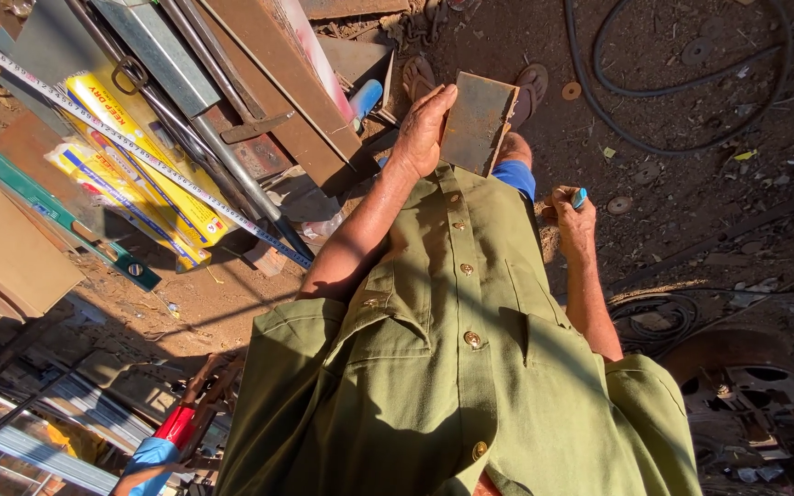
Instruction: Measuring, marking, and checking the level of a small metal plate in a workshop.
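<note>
My left hand (422, 129) grips a rusty steel plate (477, 122) by its long edge above my sandals (stiff, likely heavy, sharp-cornered, so edges suit best); my right hand (573, 220) is closed round a blue marker (580, 197).

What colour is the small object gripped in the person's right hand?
Light blue; the small object pokes from the closed right hand, seen in the head view.

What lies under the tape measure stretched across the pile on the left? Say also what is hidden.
Under the tape measure lie yellow packets, grey metal bars and a rusty steel section. Whatever sits beneath those packets is covered.
</note>
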